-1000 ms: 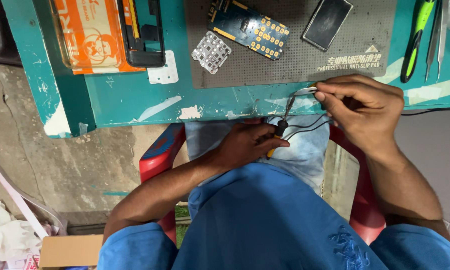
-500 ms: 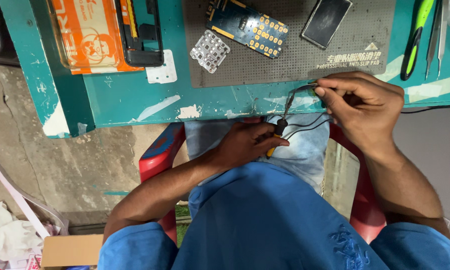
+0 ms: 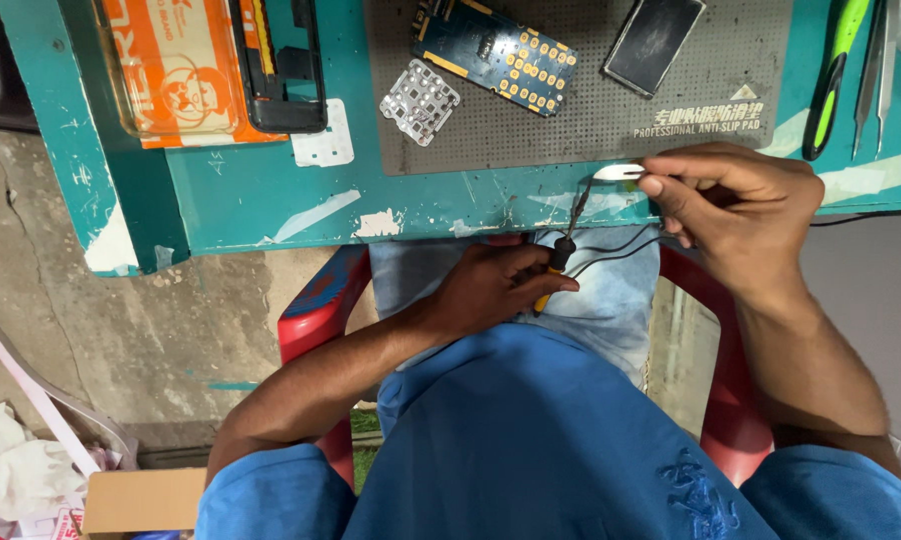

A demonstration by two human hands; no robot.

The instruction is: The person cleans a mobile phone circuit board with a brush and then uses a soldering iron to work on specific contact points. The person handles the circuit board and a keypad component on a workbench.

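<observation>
Soldering step, by the look: left hand [image 3: 496,285] grips a soldering iron [image 3: 561,262] w/ yellow handle, fingers wrapped tight round it, tip angled up to the desk [image 3: 271,200] edge. Right hand [image 3: 736,205] pinches a small white part [image 3: 619,172] btwn thumb & forefinger, other fingers curled, holding it just at the iron tip, near the front edge of the grey anti-slip mat [image 3: 571,120]. Next move prob. needs steady tip-to-part contact, no slip.
</observation>
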